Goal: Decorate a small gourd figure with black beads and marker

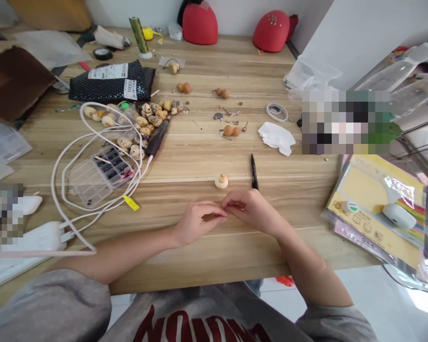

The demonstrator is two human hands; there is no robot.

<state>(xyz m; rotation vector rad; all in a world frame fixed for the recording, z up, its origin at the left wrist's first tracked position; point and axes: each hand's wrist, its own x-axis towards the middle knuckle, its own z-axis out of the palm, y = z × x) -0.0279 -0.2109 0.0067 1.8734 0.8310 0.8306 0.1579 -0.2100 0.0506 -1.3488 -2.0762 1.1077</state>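
My left hand and my right hand meet fingertip to fingertip over the front of the wooden table. Both are closed in a pinch, and whatever lies between the fingers is too small to make out. Just beyond them stands a small pale gourd, upright. A black marker pen lies beside it, close to my right hand. Farther back are brown small gourds with several little metal bits around them.
On the left, a white cable loops around a compartment box, speckled gourds and a dark-handled tool. A white tissue and tape roll lie right of centre. Packaged sheets carry a white mouse.
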